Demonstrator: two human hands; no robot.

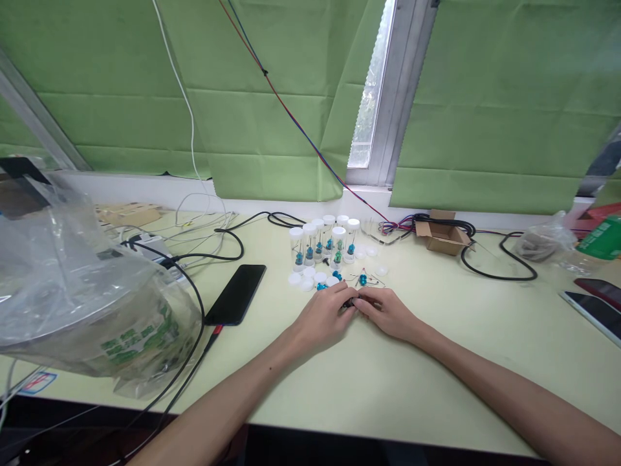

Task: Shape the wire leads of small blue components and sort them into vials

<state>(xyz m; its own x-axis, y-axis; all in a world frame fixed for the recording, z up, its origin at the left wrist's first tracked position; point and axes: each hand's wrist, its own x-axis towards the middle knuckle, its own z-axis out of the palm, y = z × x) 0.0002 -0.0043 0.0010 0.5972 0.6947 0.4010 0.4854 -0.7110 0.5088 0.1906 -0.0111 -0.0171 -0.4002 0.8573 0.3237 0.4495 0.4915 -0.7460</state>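
Observation:
My left hand [330, 312] and my right hand [385, 310] meet over the table, fingers closed around a small dark piece [350, 302] whose kind I cannot make out. Just beyond them lie loose blue plastic parts [337, 276], one blue part [363, 279] with thin wire-like rods, and several white round caps [306, 283]. Behind these stands a cluster of clear tubes [297, 249] with white lids, holding blue or green pieces on thin stems. A small black part [326, 261] lies among the tubes.
A black phone [236, 294] on a cable lies left of my arms. A large plastic-wrapped container [92, 323] fills the left side. At the back right are an open cardboard box [444, 236], black cables [504, 277] and a green-labelled bottle [599, 239]; another phone [592, 314] lies far right.

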